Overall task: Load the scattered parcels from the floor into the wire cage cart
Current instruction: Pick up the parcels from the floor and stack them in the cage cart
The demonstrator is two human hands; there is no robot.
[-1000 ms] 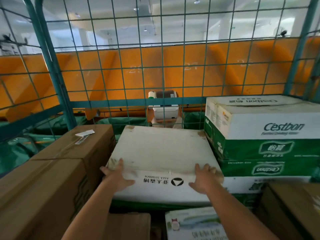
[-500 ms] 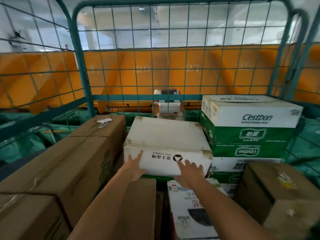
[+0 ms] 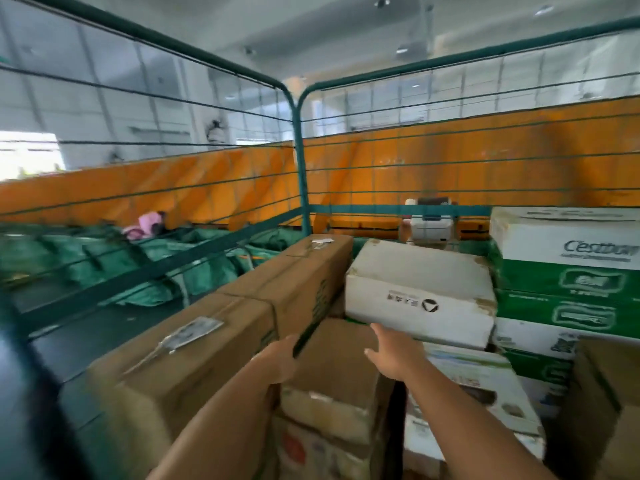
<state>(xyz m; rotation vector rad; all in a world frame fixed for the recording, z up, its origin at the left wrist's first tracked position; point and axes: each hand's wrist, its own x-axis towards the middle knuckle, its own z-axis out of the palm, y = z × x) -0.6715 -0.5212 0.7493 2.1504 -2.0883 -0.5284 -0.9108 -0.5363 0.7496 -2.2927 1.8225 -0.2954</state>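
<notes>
A warehouse hall with an orange barrier (image 3: 450,157) fills the background behind the green wire cage cart (image 3: 300,174). Both hands, pressed flat on the white parcel (image 3: 420,291) half a second ago, are now off it; the parcel sits seated at centre right, wedged between the long brown carton (image 3: 242,306) and the stacked Cestbon boxes (image 3: 568,265). This placement appears complete. The right hand (image 3: 393,353) hovers just below the parcel, fingers spread, holding nothing. The left hand (image 3: 278,358) lies against the long carton's end; its grip cannot be determined. A lower brown box (image 3: 341,362) lies beneath both hands. Green sacks (image 3: 114,258) lie outside at left. The cart's near side is crowded, limiting further space.
</notes>
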